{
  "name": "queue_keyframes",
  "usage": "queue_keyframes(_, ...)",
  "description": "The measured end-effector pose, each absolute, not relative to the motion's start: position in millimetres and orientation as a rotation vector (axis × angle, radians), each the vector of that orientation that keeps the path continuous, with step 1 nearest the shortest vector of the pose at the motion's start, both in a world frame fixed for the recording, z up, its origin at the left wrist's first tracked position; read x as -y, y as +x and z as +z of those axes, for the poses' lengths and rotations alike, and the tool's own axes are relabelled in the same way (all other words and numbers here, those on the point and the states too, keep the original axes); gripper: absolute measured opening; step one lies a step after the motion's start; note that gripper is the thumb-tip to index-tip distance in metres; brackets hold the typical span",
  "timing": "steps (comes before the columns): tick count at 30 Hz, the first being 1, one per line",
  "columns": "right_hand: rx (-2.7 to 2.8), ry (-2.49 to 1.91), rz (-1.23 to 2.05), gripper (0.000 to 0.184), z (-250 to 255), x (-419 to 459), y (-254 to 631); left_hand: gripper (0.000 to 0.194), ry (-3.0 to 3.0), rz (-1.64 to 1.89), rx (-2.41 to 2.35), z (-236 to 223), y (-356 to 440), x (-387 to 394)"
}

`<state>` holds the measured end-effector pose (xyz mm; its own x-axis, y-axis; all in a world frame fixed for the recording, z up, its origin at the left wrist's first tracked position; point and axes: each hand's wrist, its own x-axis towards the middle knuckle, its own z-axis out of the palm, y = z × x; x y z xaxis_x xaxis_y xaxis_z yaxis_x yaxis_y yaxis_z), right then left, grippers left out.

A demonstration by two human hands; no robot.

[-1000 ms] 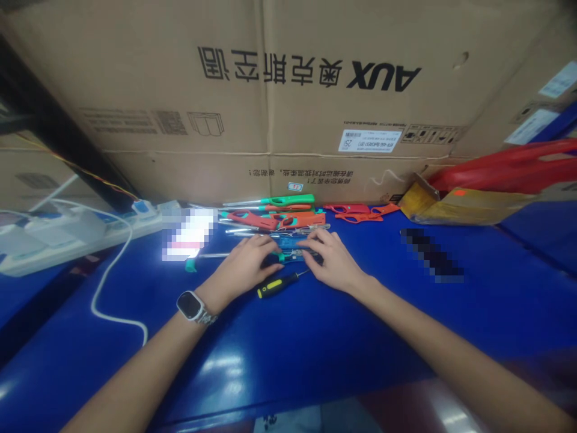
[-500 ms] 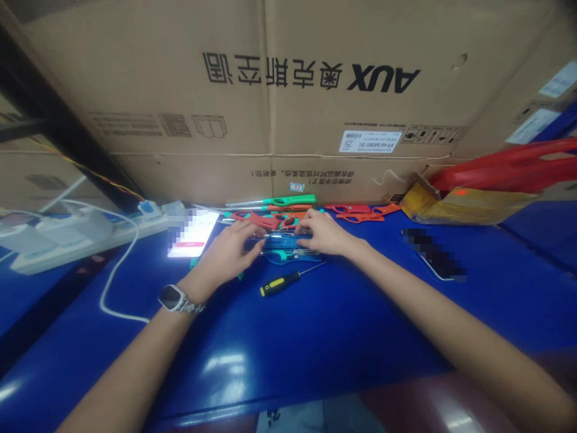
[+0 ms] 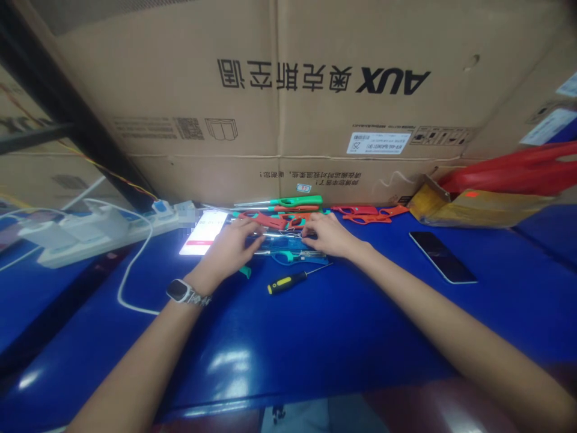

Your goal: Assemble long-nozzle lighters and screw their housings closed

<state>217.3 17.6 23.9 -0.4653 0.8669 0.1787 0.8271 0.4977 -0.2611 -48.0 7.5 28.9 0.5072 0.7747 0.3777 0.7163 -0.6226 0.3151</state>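
A blue long-nozzle lighter (image 3: 286, 245) with its metal tube toward the left lies between my hands. My left hand (image 3: 229, 246), wearing a watch, has thumb and fingers curled around its tube end. The fingers of my right hand (image 3: 332, 233) are pinched together at its other end; what they grip is too small to make out. Another blue lighter (image 3: 293, 258) with a green part lies just nearer. Behind are orange lighter pieces (image 3: 270, 221) and a whole green lighter (image 3: 301, 201). A black and yellow screwdriver (image 3: 287, 281) rests in front, its tip pointing right.
Red lighter casings (image 3: 359, 210) lie to the right, with a dark phone (image 3: 442, 257) beyond. A lit phone (image 3: 202, 233) is by my left hand, beside a power strip (image 3: 74, 255) and white cable. Cardboard (image 3: 315, 36) walls the back; a yellowish box (image 3: 487, 210) stands right.
The whole view has shifted slightly, so things appear a little further right. My hands keep nearly the same places at the blue lighter, with only small finger movements.
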Motion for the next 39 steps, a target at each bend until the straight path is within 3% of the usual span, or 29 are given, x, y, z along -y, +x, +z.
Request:
queue_keyframes(12, 2.402, -1.220, 0.227, 0.011, 32.7, -14.9, 231.1, 0.023, 2.601, 0.845, -1.162, 30.5, -52.2, -8.1)
queue_keyframes(18, 2.113, -1.182, 0.662, 0.018, 49.3, 1.3, 243.8, 0.032, 2.573, 0.966, -0.939, 39.1, -38.6, 5.9)
queue_keyframes(22, 2.000, -1.152, 1.030, 0.027, 47.5, 6.0, 248.0, 0.022, 2.541, 1.011, -0.894, 39.0, -35.6, 9.5)
queue_keyframes(25, 1.905, -1.183, 1.125, 0.031, 41.1, 8.5, 247.2, 0.022, 2.468, 0.958, -0.976, 38.2, -38.2, 8.2)
queue_keyframes(29, 1.825, -1.158, 0.778, 0.030, 39.2, 19.0, 236.7, 0.033, 2.285, 0.722, -1.126, 37.7, -39.2, 6.5)
queue_keyframes(34, 2.280, -1.087, 0.209, 0.037, 43.4, 33.9, 218.8, 0.039, 2.095, 0.691, -1.119, 36.3, -34.9, 7.5)
queue_keyframes(39, 2.344, -1.095, 0.068, 0.032, 37.7, 33.3, 216.4, 0.039, 1.989, 0.718, -1.066, 36.0, -32.2, 8.7)
